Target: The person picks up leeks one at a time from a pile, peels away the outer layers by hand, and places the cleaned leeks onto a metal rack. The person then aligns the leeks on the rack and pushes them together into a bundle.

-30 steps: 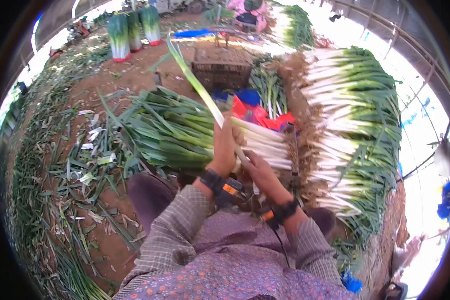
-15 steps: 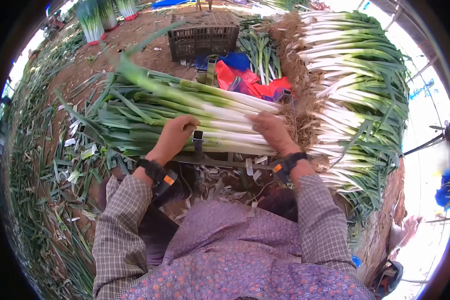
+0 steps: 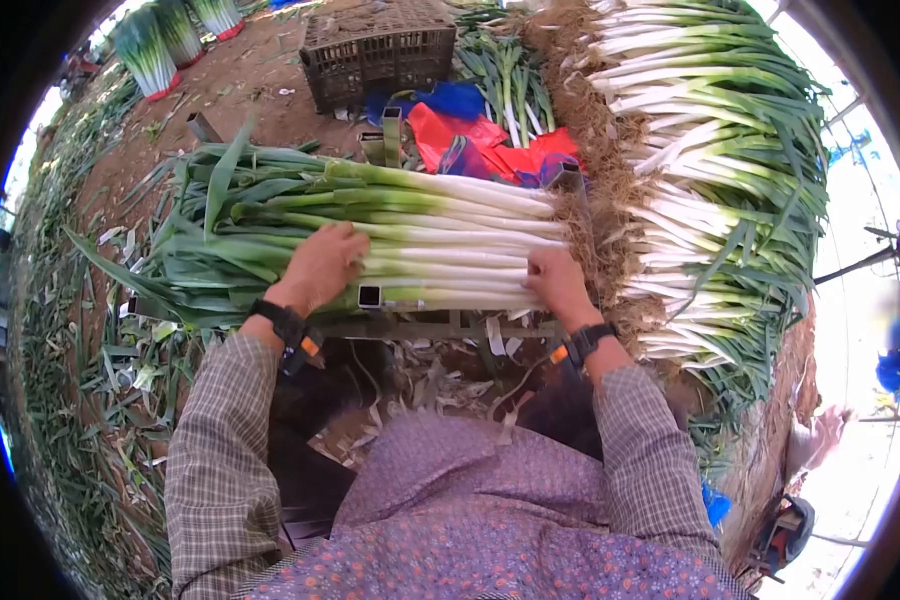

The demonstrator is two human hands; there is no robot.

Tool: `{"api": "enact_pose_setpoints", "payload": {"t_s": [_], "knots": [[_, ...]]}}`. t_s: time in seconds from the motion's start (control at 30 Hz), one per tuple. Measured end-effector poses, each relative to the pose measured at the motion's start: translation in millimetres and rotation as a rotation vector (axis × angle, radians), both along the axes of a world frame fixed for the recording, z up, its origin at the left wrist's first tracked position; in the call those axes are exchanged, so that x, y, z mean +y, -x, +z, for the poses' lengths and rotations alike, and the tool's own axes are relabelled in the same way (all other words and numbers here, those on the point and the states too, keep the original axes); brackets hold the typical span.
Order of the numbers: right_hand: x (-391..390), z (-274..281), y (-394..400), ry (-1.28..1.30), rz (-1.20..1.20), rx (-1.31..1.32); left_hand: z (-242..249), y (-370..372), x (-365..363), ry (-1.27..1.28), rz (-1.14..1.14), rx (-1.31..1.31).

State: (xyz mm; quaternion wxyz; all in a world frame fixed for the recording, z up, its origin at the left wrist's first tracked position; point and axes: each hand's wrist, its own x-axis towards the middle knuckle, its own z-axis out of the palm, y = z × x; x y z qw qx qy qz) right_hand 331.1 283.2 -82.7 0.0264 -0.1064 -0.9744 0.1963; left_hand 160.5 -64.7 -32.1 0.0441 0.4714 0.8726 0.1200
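A pile of leeks [image 3: 450, 228] lies crosswise before me in a metal rack [image 3: 440, 328], white root ends to the right and green leaves to the left. My left hand [image 3: 322, 265] rests on the stalks where green turns white, its fingers spread over them. Near the roots, my right hand [image 3: 560, 283] has its fingers bent around the white end of a leek at the near side of the pile. Its fingertips are partly hidden. Both wrists wear dark bands.
More leeks [image 3: 710, 190] are heaped on the right, roots facing the rack. Behind the rack are a dark plastic crate [image 3: 378, 65] and red sheeting [image 3: 460, 135]. Tied bundles [image 3: 147, 60] stand at the far left. Leaf scraps [image 3: 80, 420] litter the ground. Square metal posts [image 3: 370, 297] stick up around the rack.
A leek that was blurred in motion above the pile now lies among the others. My left hand moved left onto the stalks; my right hand came down to the near root end. The view shifted slightly.
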Motion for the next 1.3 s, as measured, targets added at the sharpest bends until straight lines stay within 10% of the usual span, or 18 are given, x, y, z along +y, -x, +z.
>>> {"api": "enact_pose_setpoints", "payload": {"t_s": [0.3, 0.5, 0.67, 0.87, 1.13, 1.3], "knots": [[5.6, -31.3, 3.0, 0.009, 0.075, -0.024, -18.8, -10.5, -0.8, 0.013, 0.052, 0.092], [64.8, 102.6, -37.9, 0.311, 0.188, -0.234, -32.1, -20.9, 5.3, -0.030, 0.065, 0.231], [224.8, 134.1, -182.2, 0.647, -0.679, 0.129, -42.8, -20.6, 7.5, -0.055, 0.136, 0.235], [298.5, -45.9, -293.1, 1.013, -1.268, 0.747, -53.8, -18.8, 5.5, -0.030, 0.169, 0.286], [289.0, -146.3, -146.4, 0.352, -1.067, 0.214, -66.0, -4.7, -9.4, -0.005, 0.133, 0.260], [268.8, -85.0, -138.4, 0.197, -1.217, -0.014, -68.7, -3.0, -11.2, -0.026, 0.138, 0.263]]}}
